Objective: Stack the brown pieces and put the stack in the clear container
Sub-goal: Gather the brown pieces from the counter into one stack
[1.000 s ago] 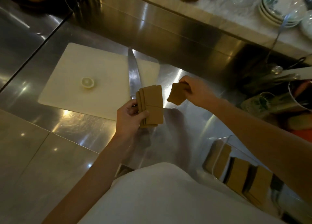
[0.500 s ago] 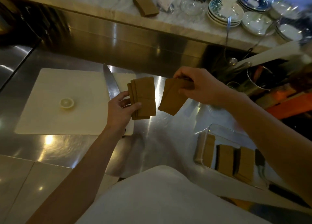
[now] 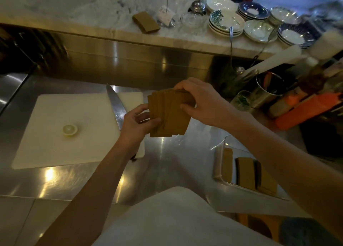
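A fanned stack of flat brown pieces (image 3: 169, 115) is held upright above the steel counter. My left hand (image 3: 138, 122) grips its lower left side, thumb across the front. My right hand (image 3: 201, 102) pinches the top right edge of the same stack. The clear container (image 3: 221, 153) sits on the counter at the lower right, under my right forearm, with several brown stacks (image 3: 246, 173) standing in it. Another brown stack (image 3: 145, 22) lies on the marble ledge at the back.
A white cutting board (image 3: 78, 127) on the left carries a lemon slice (image 3: 70, 129) and a large knife (image 3: 116, 104). Stacked plates and bowls (image 3: 226, 23) line the ledge. A metal utensil pot (image 3: 269, 89) and orange box (image 3: 306, 110) stand at right.
My right hand brought its brown piece leftward onto the stack in my left hand; both hands now hold one stack. The view has tilted up, showing more of the ledge.
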